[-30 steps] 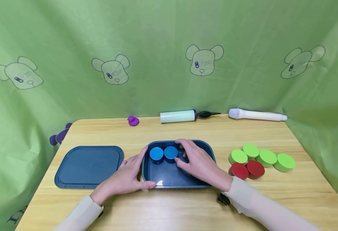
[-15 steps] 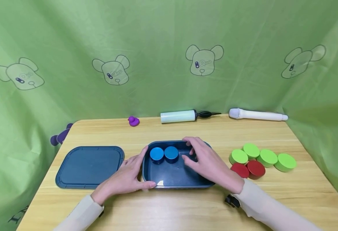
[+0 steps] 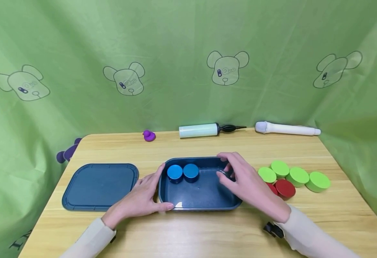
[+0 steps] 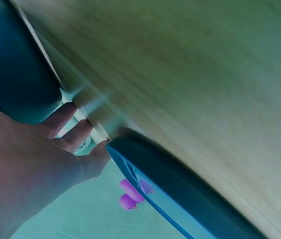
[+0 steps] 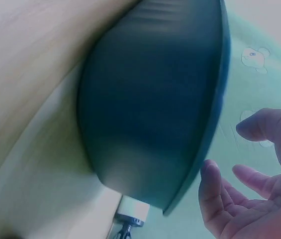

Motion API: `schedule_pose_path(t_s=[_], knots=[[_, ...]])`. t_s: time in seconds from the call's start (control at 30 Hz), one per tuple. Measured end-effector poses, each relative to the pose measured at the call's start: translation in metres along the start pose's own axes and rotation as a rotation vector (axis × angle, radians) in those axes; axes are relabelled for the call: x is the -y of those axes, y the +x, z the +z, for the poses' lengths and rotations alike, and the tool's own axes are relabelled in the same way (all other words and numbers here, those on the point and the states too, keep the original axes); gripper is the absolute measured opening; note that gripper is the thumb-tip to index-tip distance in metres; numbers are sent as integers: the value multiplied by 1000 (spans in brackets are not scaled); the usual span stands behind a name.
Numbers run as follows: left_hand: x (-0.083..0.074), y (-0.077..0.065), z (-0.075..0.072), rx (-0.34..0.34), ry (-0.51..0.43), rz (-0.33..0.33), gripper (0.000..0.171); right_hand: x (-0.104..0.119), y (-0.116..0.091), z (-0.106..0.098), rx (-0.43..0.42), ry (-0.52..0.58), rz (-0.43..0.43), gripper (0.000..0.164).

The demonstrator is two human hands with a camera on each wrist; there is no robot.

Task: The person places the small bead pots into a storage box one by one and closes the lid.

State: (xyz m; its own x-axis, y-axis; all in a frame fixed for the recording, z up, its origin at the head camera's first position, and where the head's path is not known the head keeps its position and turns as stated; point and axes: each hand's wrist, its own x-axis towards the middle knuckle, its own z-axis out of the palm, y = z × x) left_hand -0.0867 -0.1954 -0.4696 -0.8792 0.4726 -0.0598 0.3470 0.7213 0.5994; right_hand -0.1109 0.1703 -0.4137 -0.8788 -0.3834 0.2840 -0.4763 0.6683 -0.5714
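Note:
A dark blue open box stands on the table, with two blue round blocks side by side in its back left part. My left hand rests against the box's left end, thumb at the front corner, fingers extended toward the back corner. In the left wrist view the fingers lie straight and spread between the box and a flat blue lid. Over the box's right end hovers my right hand, fingers loosely bent. The right wrist view shows nothing between its thumb and fingers, near the box rim.
Left of the box lies its lid. Several green round blocks and two red ones sit at the right, partly behind the right forearm. A purple duck, a hand pump and a white microphone-shaped stick line the back edge.
My right hand has moved right, away from the two blue round blocks, to the box's right end. The blocks, the box and my left hand have stayed in place.

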Motion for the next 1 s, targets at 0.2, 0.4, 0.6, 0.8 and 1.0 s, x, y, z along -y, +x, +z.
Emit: schedule_pose_path(t_s=[0.2, 0.4, 0.6, 0.8, 1.0], knots=[[0, 0, 0, -4, 2, 0, 125, -3, -7, -11, -24, -1, 1, 50], [0, 0, 0, -4, 1, -2, 125, -4, -17, -24, -33, -5, 41, 48], [0, 1, 1, -7, 3, 3, 125, -9, -26, -36, -76, -31, 27, 46], [-1, 3, 2, -3, -3, -1, 126, -19, -37, -46, -144, -74, -9, 47], [-1, 1, 3, 10, -12, -24, 128, -29, -50, -53, -165, -77, 12, 44]])
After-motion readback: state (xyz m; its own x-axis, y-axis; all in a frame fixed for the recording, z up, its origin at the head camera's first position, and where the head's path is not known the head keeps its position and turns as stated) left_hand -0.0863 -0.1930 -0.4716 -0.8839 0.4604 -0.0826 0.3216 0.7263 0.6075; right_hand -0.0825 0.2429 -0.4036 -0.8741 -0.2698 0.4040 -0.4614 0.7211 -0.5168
